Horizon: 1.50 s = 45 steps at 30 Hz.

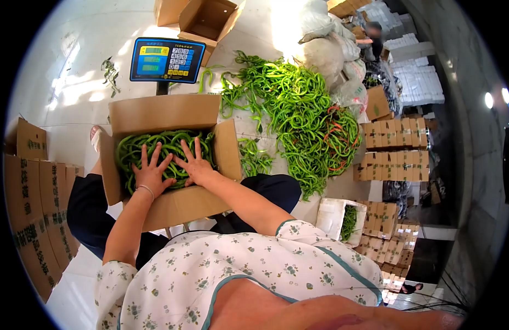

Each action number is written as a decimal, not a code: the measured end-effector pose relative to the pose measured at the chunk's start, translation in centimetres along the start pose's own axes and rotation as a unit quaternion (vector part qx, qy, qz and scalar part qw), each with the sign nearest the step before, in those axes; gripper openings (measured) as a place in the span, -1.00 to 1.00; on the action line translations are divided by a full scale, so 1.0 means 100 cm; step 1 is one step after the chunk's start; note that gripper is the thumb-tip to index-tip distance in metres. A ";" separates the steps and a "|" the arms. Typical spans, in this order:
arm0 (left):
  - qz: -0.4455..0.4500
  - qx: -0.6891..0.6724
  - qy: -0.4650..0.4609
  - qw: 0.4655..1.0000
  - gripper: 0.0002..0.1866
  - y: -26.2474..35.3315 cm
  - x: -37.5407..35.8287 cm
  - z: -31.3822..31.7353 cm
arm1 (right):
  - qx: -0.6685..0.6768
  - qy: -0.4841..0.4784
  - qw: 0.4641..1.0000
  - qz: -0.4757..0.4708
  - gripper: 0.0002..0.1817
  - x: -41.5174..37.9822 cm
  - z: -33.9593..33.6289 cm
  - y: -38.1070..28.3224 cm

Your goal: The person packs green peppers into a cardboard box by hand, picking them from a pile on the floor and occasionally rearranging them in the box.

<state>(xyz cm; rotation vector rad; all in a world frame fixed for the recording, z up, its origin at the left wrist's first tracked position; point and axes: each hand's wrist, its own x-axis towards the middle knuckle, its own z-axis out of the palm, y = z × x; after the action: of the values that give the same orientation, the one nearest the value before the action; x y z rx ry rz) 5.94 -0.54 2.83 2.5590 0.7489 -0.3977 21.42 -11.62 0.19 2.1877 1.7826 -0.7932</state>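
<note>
An open cardboard box (165,110) stands between my knees, its flaps folded outward. Long green chili peppers (177,138) fill it close to the rim. My left hand (151,171) lies on the peppers with fingers spread, a thin bracelet at its wrist. Beside it on the right, my right hand (196,166) also rests on the peppers, fingers stretched out. Both palms press on top of the peppers and neither hand grips any. Just beyond the box rises a digital scale display (167,60) with a keypad and lit readouts.
A large heap of green peppers (298,104), some red, covers the floor to the right. Stacked printed boxes (29,192) stand at left, more boxes (394,165) at right. White sacks (320,55) and a foam box (332,217) flank the heap. Another person (374,41) is far back.
</note>
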 end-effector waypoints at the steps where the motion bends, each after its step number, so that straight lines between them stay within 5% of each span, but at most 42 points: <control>1: 0.001 0.001 0.001 1.000 -0.19 0.000 0.000 -0.001 | -0.004 -0.005 1.000 0.004 0.11 0.000 0.000 0.000; 15: -0.017 -0.030 -0.022 0.999 -0.22 0.005 0.003 -0.002 | -0.033 0.018 0.999 -0.009 0.14 0.005 0.012 0.005; 18: 0.018 -0.022 0.045 0.999 -0.21 -0.004 -0.003 0.014 | -0.119 0.071 0.990 -0.037 0.00 0.001 0.017 0.003; 19: 0.023 -0.002 0.056 0.998 -0.21 -0.008 -0.002 0.022 | -0.045 0.074 0.996 -0.025 0.02 -0.001 0.018 0.004; 24: -0.002 0.024 0.016 1.000 -0.24 -0.006 -0.013 0.007 | -0.038 0.004 0.999 0.028 0.03 -0.021 -0.016 -0.016; 28: 0.008 0.025 0.008 1.000 -0.37 -0.004 -0.024 -0.006 | -0.040 0.036 0.999 -0.009 -0.13 -0.038 -0.011 -0.019; 29: 0.028 -0.016 0.034 0.999 -0.47 -0.010 -0.027 -0.010 | 0.000 0.089 0.995 -0.035 -0.35 -0.052 -0.020 -0.024; 32: 0.111 -0.151 0.320 0.929 -0.70 -0.036 -0.049 -0.031 | 0.290 0.206 0.934 -0.026 -0.57 -0.082 -0.036 -0.004; 34: 0.078 -0.145 0.463 0.871 -0.74 -0.061 -0.069 -0.051 | 0.283 0.339 0.889 0.119 -0.70 -0.127 -0.073 -0.013; 36: -0.033 -0.159 0.504 0.849 -0.78 -0.085 -0.092 -0.061 | 0.290 0.465 0.827 0.122 -0.68 -0.142 -0.059 0.031; 39: -0.141 -0.204 0.469 0.848 -0.76 -0.134 -0.104 -0.055 | 0.250 0.475 0.824 0.182 -0.66 -0.159 -0.041 0.069; 45: -0.199 -0.262 0.295 0.897 -0.59 -0.134 -0.092 -0.028 | 0.304 0.392 0.843 0.206 -0.51 -0.141 -0.018 0.056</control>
<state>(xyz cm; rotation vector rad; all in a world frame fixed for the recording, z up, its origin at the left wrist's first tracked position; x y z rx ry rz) -8.68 6.97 4.37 1.9884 1.3854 0.4462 25.53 -24.03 8.11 3.5513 1.2650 -0.3911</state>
